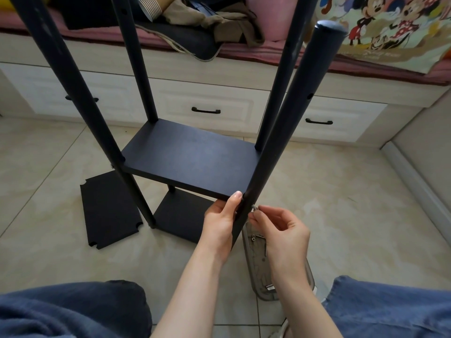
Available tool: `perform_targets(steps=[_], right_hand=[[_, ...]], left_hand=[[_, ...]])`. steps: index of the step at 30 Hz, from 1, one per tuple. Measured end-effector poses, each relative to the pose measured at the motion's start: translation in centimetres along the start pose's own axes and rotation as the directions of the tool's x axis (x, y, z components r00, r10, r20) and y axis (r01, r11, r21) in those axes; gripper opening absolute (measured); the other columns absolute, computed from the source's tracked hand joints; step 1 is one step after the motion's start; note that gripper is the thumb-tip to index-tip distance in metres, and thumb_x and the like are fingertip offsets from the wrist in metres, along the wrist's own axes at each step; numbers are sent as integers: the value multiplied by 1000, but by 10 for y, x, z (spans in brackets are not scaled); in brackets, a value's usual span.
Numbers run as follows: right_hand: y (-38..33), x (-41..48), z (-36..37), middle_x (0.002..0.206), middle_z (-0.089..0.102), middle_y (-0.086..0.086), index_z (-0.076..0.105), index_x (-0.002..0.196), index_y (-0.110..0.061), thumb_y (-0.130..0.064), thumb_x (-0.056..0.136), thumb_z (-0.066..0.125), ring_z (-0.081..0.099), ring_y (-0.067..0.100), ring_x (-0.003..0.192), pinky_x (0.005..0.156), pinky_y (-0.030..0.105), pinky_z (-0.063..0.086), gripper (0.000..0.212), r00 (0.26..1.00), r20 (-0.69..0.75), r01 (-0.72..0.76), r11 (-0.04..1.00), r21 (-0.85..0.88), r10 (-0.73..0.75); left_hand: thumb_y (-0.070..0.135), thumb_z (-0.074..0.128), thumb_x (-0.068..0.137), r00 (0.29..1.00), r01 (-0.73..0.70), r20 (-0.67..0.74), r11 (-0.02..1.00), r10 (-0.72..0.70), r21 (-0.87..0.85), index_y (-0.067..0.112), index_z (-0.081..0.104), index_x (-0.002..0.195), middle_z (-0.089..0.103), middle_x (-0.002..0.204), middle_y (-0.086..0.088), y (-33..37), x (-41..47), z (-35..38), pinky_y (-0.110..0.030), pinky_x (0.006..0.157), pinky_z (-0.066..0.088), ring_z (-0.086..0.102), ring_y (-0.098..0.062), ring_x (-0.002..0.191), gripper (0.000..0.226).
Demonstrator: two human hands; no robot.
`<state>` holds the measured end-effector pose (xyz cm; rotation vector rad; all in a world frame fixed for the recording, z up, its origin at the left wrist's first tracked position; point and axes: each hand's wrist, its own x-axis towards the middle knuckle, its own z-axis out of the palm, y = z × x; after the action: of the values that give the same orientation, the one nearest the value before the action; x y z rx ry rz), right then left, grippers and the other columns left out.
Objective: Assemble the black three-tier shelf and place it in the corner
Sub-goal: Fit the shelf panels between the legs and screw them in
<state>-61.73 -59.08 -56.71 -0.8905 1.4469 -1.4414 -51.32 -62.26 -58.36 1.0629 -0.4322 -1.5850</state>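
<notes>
The black shelf stands on the tiled floor with four round posts. Its middle board [192, 158] and bottom board [181, 220] sit between the posts. My left hand [220, 222] grips the near right post [280, 132] just below the middle board's corner. My right hand [280, 230] pinches a small metal screw [254, 207] against that post at the same corner. A third black board [108, 211] with notched corners lies flat on the floor to the left.
A grey plastic tray [262, 272] with screws lies on the floor under my right hand. Behind the shelf is a white bed base with drawers [206, 103], clothes and a cartoon blanket on top. My knees in blue trousers fill the bottom corners.
</notes>
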Motion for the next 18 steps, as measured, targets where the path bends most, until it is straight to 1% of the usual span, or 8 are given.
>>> perform_targets(steps=[3,5,10,14,16,18], right_hand=[[3,-1,2,80,77,5,76,85,-16,-1,83,75,75,20,81,74,25,60,15,1000,-30,5,1000,28,-5],[5,-3,4,79,76,6,76,83,-16,1,81,77,75,20,80,73,24,59,17,999,-55,4,999,44,-2],[7,-3,6,78,76,4,76,83,-15,1,81,77,75,17,78,70,20,57,17,997,-76,27,999,36,-24],[7,-3,8,77,76,3,76,84,-13,2,81,76,75,16,77,69,18,56,15,997,-73,36,999,36,-33],[8,-2,9,77,76,5,75,85,-10,4,81,76,75,17,77,69,18,56,14,997,-81,19,996,87,-12],[8,-2,9,78,76,8,75,87,-6,5,82,75,76,20,79,69,19,57,13,996,-85,0,990,142,12]], left_hand=[[37,71,83,1000,-20,9,1000,20,-7,13,78,84,75,85,-11,0,-1,1,-22,69,57,73,-19,78,25],[41,72,78,999,-31,11,1000,31,-4,12,77,84,74,85,-11,-1,-1,1,-22,70,58,71,-18,77,30],[43,69,79,999,-33,20,999,33,7,17,80,76,74,83,-10,-1,-1,0,-20,70,57,72,-18,78,28],[43,67,80,999,-38,19,999,38,9,14,78,86,76,89,-10,0,-1,0,-20,74,57,73,-20,85,31],[42,66,81,999,-42,8,999,42,16,11,75,92,76,89,-10,0,-1,1,-19,72,57,74,-19,85,35],[41,65,82,999,-46,5,999,46,15,9,74,95,76,88,-9,0,-2,2,-19,72,57,74,-18,84,35]])
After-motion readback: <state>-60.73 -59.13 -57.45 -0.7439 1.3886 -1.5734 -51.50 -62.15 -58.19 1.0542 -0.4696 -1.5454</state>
